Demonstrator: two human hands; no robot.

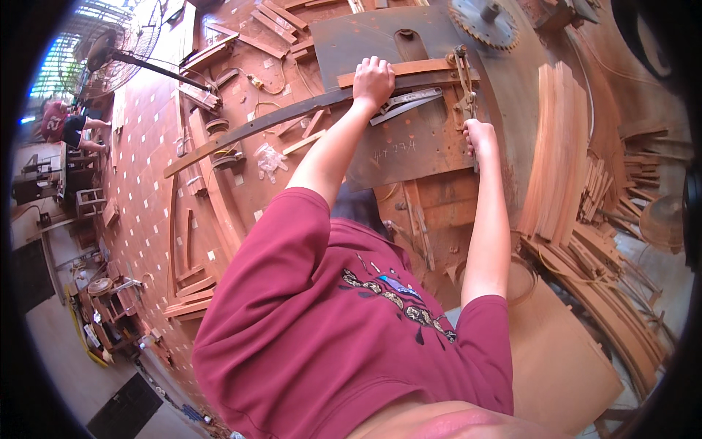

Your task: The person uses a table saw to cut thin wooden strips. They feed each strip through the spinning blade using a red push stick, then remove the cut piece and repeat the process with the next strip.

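My left hand (374,82) is closed over a reddish wooden strip (420,67) lying across a dark metal tabletop (431,150). Beneath that hand runs a long dark bar (252,126), which reaches far out past the table's left side. At the strip's right end stands a metal clamp (464,80) with a rod and joints. My right hand (479,137) wraps round the lower part of the clamp, near the table's right edge. Between my hands lies a pale metal tool (406,104) with a long, narrow body; its kind is unclear.
A toothed circular saw blade (486,23) sits at the far right of the table. Curved wooden boards (552,154) are stacked on the right. Wood offcuts (270,25), a clear plastic bag (270,161) and a standing fan (110,55) are at left. Another person (69,128) is far left.
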